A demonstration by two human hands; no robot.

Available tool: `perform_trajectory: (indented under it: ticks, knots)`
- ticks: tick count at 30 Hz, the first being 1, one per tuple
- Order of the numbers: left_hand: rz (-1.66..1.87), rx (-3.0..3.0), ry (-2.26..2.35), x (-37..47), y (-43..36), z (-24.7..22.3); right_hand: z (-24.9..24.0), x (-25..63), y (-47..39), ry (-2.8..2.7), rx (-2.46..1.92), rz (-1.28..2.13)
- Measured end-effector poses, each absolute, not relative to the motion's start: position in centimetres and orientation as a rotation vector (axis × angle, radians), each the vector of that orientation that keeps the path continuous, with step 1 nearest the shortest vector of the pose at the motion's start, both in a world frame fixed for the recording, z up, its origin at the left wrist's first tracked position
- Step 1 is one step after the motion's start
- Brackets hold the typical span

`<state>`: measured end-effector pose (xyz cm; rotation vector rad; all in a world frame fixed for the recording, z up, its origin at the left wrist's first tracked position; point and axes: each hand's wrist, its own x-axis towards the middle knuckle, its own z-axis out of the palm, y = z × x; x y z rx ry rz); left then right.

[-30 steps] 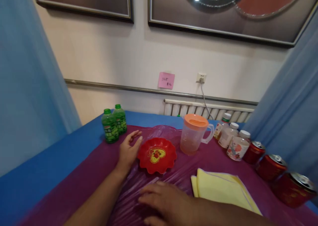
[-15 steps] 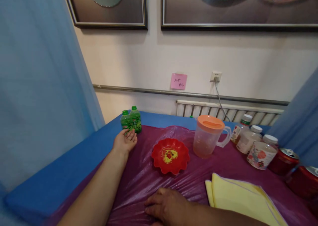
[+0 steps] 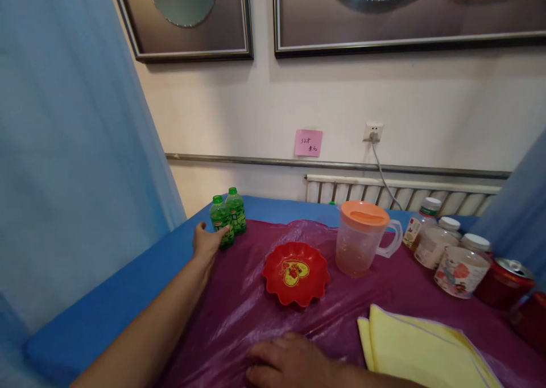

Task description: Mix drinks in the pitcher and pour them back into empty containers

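My left hand [image 3: 208,241] is stretched out at the far left of the table, its thumb in front of the nearer green bottle [image 3: 217,210] and its fingers apart on the left side. Whether it touches the bottle is hard to make out. A second green bottle [image 3: 239,216] stands right behind the first. Near the bottom edge of the view, my right hand [image 3: 290,360] rests with fingers extended on the purple plastic sheet [image 3: 243,297]. Between the hands and the wall sits a red scalloped plate [image 3: 275,283] with a yellow heart print.
A clear pitcher [image 3: 354,248] with an orange lid holds some liquid. To its right stand clear white-capped bottles [image 3: 463,271] and red cans [image 3: 507,283]. A folded yellow cloth [image 3: 418,342] lies at front right. Blue curtains [image 3: 85,149] hang at both sides.
My left hand has turned from palm-up to thumb-forward, with its fingers spread beside the nearer bottle. That bottle appears slightly closer to me. My right hand stays on the sheet.
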<state>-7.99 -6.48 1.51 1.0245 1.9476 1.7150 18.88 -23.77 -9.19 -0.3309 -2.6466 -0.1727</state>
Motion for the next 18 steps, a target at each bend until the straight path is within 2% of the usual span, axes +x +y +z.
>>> perform_trajectory:
  ticks: [9, 18]
  knots:
    - [1.375, 1.356, 2.186, -9.2, -3.9, 1.2, -10.1, 19.1, -22.0, -2.470, -0.156, -0.227]
    - [1.536, 1.416, 2.238, -7.4, -5.5, 1.9, -10.7, 17.9, -21.5, -2.376, -0.119, -0.144]
